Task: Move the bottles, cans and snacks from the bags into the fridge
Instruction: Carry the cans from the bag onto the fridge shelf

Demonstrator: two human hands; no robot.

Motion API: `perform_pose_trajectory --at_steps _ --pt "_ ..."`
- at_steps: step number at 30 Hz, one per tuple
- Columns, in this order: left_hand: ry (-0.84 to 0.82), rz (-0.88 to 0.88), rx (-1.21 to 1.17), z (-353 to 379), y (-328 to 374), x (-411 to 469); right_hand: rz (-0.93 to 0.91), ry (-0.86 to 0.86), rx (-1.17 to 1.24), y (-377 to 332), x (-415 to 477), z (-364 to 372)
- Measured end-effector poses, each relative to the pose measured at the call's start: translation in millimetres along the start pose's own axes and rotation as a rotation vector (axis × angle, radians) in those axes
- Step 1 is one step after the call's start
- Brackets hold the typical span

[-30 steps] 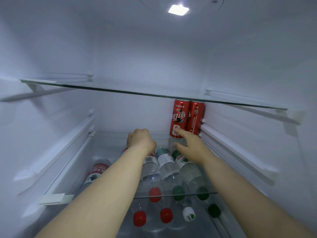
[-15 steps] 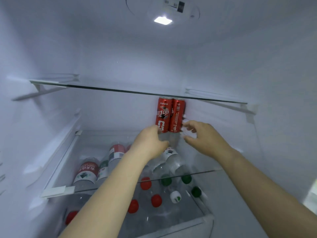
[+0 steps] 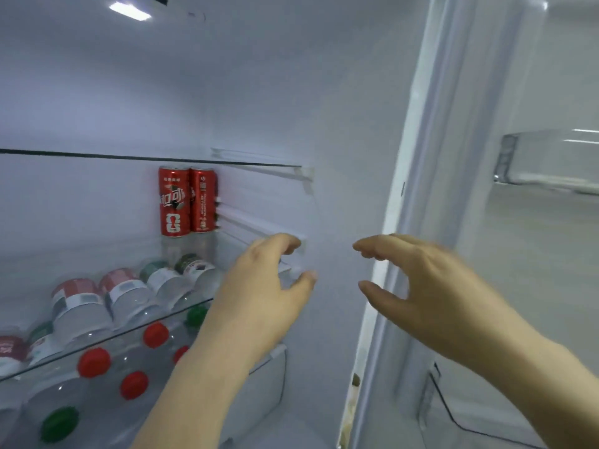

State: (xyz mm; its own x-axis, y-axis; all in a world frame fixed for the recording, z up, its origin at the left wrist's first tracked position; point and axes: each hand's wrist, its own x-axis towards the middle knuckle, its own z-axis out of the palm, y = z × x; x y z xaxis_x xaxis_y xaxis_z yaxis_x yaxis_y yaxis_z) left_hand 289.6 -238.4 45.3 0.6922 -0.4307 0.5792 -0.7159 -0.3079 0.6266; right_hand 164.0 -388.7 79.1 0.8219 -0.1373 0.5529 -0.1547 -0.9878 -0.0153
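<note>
White fridge interior (image 3: 291, 92), lit by a ceiling lamp (image 3: 129, 10) at upper left. Upper glass shelf (image 3: 129, 156): seen edge-on, running from the left side to the right wall. Lower glass shelf (image 3: 129, 330): carries a row of water bottles (image 3: 77, 306) lying on their sides along its front edge, red and green labels showing. Beneath that shelf: further bottles, known by their red and green caps (image 3: 133, 384). Back right corner of the lower shelf: two red cans (image 3: 175, 202), upright, touching each other, the right one close to the side wall. Left hand (image 3: 259, 293): raised off the lower shelf's right edge, near the wall rails – fingers loosely curved, thumb apart, holding nothing. Right hand (image 3: 431, 286): further right, before the fridge's front frame – fingers and thumb spread in a loose curve, likewise holding nothing; slightly blurred. Far right: open door with a clear door bin (image 3: 551, 163).
</note>
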Motion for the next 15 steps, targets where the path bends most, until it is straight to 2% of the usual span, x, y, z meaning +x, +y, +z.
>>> perform_pose_trajectory --at_steps 11,15 --pt "-0.183 0.257 -0.303 88 139 -64 0.280 0.002 -0.184 83 -131 -97" --pt "-0.248 0.368 -0.343 130 190 -88 0.389 0.032 -0.240 116 -185 -129"
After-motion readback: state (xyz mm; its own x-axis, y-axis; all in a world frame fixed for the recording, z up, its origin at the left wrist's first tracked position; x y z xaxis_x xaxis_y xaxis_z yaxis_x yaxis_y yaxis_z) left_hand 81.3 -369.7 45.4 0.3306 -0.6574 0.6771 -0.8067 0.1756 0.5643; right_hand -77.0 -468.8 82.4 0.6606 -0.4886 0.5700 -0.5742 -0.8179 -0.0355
